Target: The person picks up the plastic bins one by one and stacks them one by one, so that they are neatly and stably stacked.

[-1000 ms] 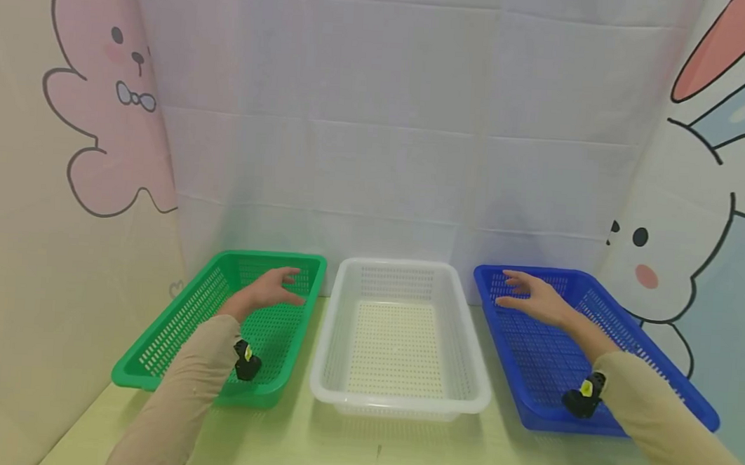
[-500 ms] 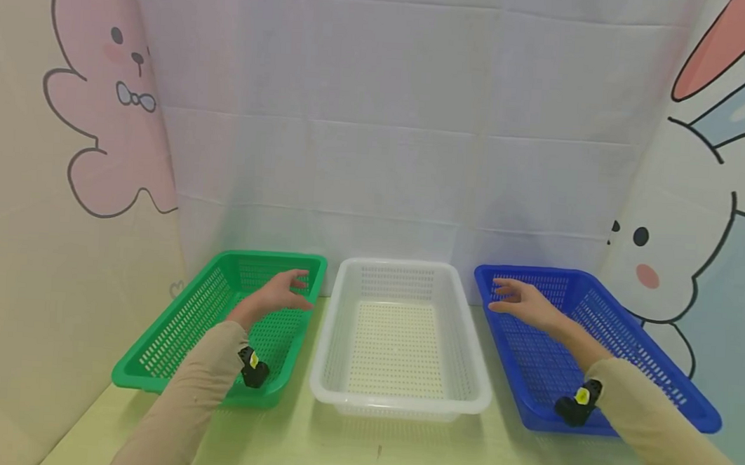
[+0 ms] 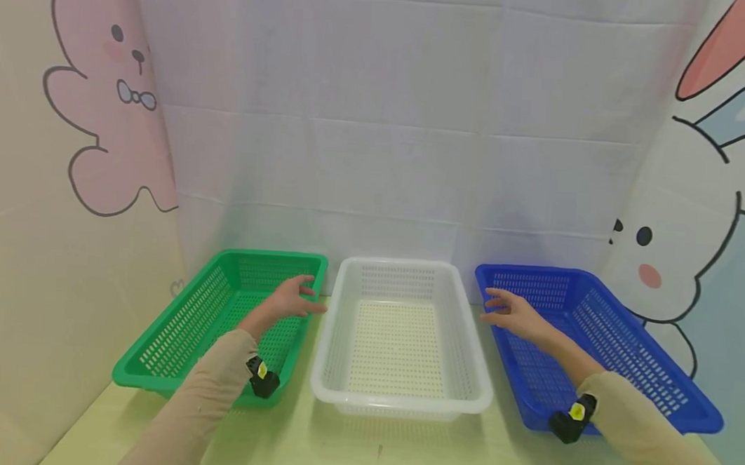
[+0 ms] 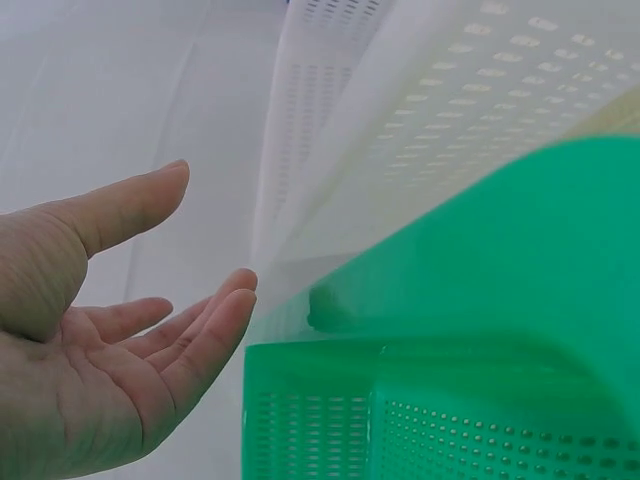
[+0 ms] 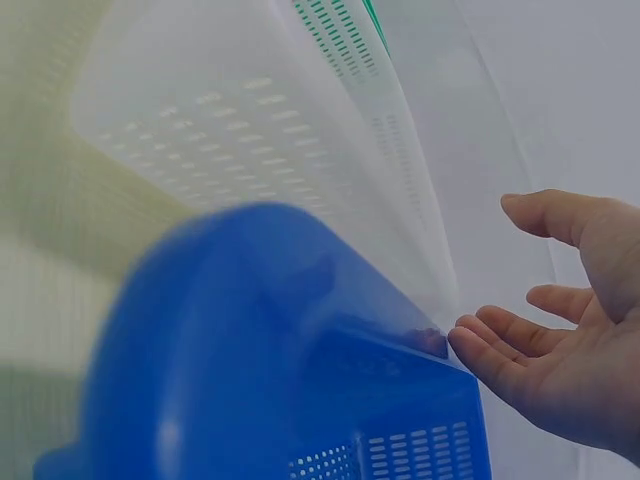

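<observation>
My left hand (image 3: 287, 300) hovers over the inner right side of the green basket (image 3: 181, 324), thumb and fingers spread apart and holding nothing. Over the left rim of the blue basket (image 3: 647, 359) is my right hand (image 3: 518, 317), likewise empty with its fingers loosely bent. Between the two hands stands the white basket (image 3: 395, 402), with nothing inside it. In the left wrist view, the left fingers (image 4: 205, 345) hang near the green rim. The right wrist view has the right fingertips (image 5: 480, 335) close to the blue rim; whether they touch it I cannot tell.
All three baskets stand side by side on a pale yellow-green table (image 3: 336, 448). A white cloth (image 3: 403, 122) hangs behind them. Side cloths carry a pink bear print (image 3: 96, 84) and a rabbit print (image 3: 669, 241). Each wrist wears a small black camera (image 3: 263, 380).
Both hands have moved inward, toward the white basket, and slightly lower in the head view. The baskets have stayed in place.
</observation>
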